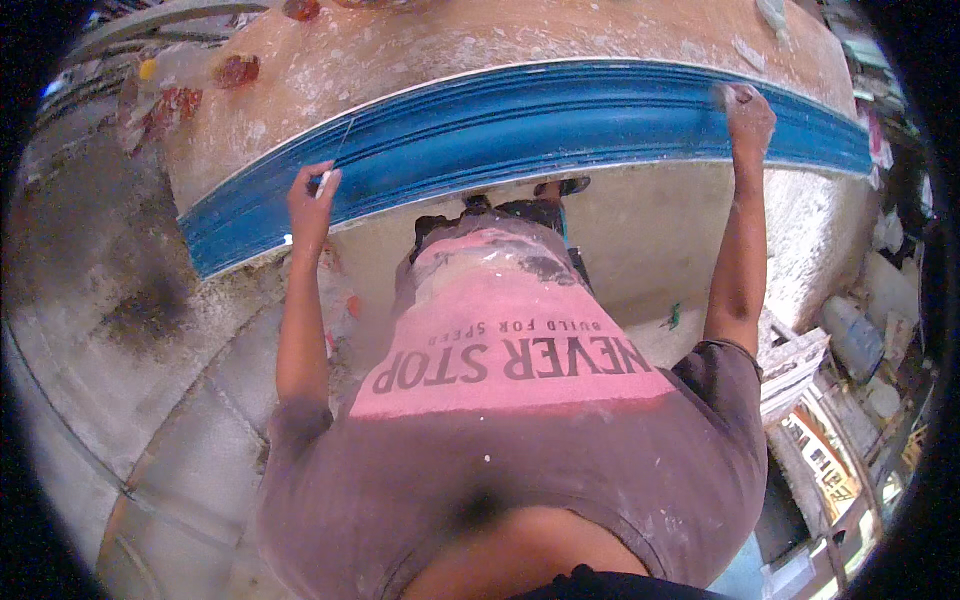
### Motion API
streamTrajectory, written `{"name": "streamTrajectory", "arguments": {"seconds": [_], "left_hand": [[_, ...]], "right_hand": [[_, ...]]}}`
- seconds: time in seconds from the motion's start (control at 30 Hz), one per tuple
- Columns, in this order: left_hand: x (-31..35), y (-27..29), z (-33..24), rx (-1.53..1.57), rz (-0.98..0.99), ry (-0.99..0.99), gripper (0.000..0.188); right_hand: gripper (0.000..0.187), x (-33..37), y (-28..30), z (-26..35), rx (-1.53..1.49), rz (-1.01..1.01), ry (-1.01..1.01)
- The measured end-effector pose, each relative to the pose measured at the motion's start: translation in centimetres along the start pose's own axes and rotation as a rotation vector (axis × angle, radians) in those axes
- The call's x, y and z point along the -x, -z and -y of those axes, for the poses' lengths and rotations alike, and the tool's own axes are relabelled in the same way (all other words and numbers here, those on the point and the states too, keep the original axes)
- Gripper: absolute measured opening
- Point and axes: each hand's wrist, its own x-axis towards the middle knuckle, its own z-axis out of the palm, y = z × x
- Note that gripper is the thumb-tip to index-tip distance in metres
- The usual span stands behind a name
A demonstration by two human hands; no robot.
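Observation:
A long blue ridged strip with pale edges (520,120), shaped like a cornice mould, stretches from left to right in front of me. Over its left part, my left hand (313,200) is closed on a thin stick-like tool (324,181) with a white end; a fine line reaches up from it across the blue surface. At the right part of the strip, my right hand (750,122) has its fingers curled down by the far edge. Something pale shows at those fingertips, too small to name.
The strip lies along a brown, white-spattered tabletop (480,42). Reddish lumps (237,70) and a clear plastic piece sit at its far left. A stained grey floor (130,380) is on the left. White slatted pieces (795,365) and a bluish container (852,338) stand at right.

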Motion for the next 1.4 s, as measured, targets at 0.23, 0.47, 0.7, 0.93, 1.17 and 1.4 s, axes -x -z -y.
{"name": "streamTrajectory", "arguments": {"seconds": [0.23,0.47,0.7,0.93,1.17,1.4], "left_hand": [[1.6,-0.9,1.8,0.091,-0.046,0.043,0.027],[3.1,-1.9,3.5,0.172,-0.005,0.075,0.023],[-0.2,-6.4,0.8,0.167,0.145,0.001,0.023],[-0.6,-10.1,-5.9,0.082,0.451,-0.136,0.024],[-0.3,-12.7,-7.0,-0.044,0.64,-0.239,0.027],[-0.4,-15.6,-9.8,-0.011,0.607,-0.07,0.025]], "right_hand": [[0.021,12.5,-5.2,28.8,-0.766,0.552,0.59],[0.017,13.5,-0.1,7.0,-0.461,0.226,-0.075],[0.019,10.0,-0.1,9.6,-0.39,0.161,0.269],[0.031,15.0,-3.2,21.4,-0.291,0.582,0.538],[0.015,5.1,6.5,-5.5,0.02,0.12,0.049],[0.023,12.0,3.9,7.7,-0.515,0.211,0.163]]}}
